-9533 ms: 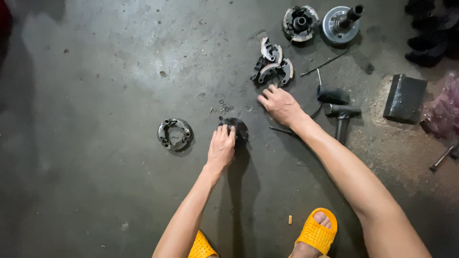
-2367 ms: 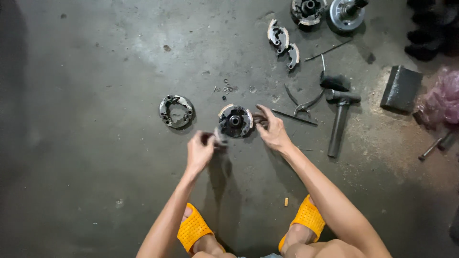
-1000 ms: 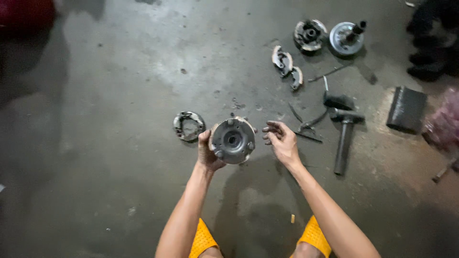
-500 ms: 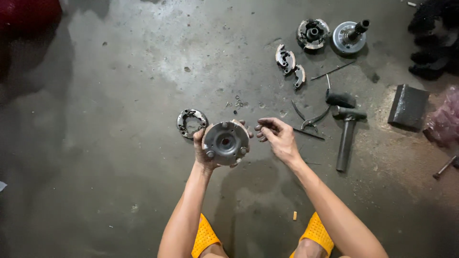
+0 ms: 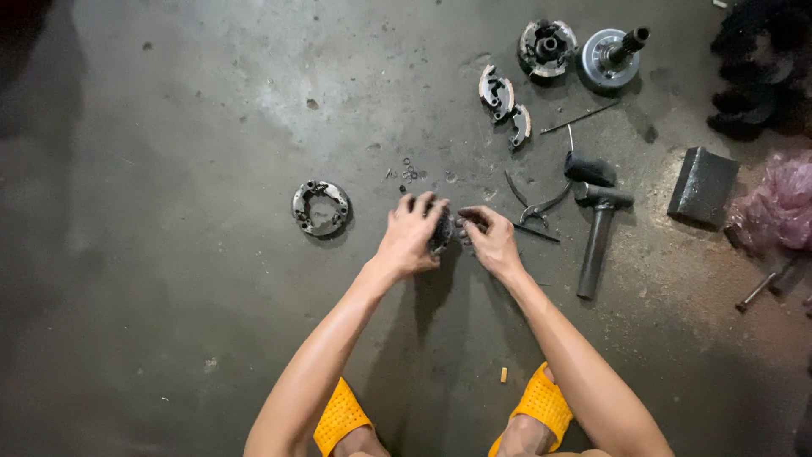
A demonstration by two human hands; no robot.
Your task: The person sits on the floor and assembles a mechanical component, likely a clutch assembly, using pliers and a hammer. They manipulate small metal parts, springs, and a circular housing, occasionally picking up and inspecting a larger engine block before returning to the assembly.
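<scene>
In the head view, a round metal hub [image 5: 443, 234] is held low over the concrete floor [image 5: 169, 296], between the two hands and mostly hidden by them. The left hand [image 5: 410, 237] is wrapped over its rim, fingers [image 5: 420, 206] curled and closed on it; the right hand [image 5: 493, 241] is laid against its other side, fingers bent onto its edge, though whether a small part is pinched there cannot be told. To the left, well apart, a ring plate [image 5: 320, 207] lies flat. Small loose washers [image 5: 408, 172] are scattered just beyond the hands. To the right, pliers [image 5: 534, 206] and a hammer [image 5: 597, 241] lie near, with a dark block [image 5: 704, 186] further off. Two curved shoes [image 5: 505, 103] and two more round assemblies [image 5: 579, 52] are set at the top. Yellow sandals [image 5: 541, 406] are seen at the bottom edge. The hub is judged to be heavy, stiff and probably greasy, so slippery; it is best taken by the outer rim with the whole hand, as is done on the left, with the centre left free.
</scene>
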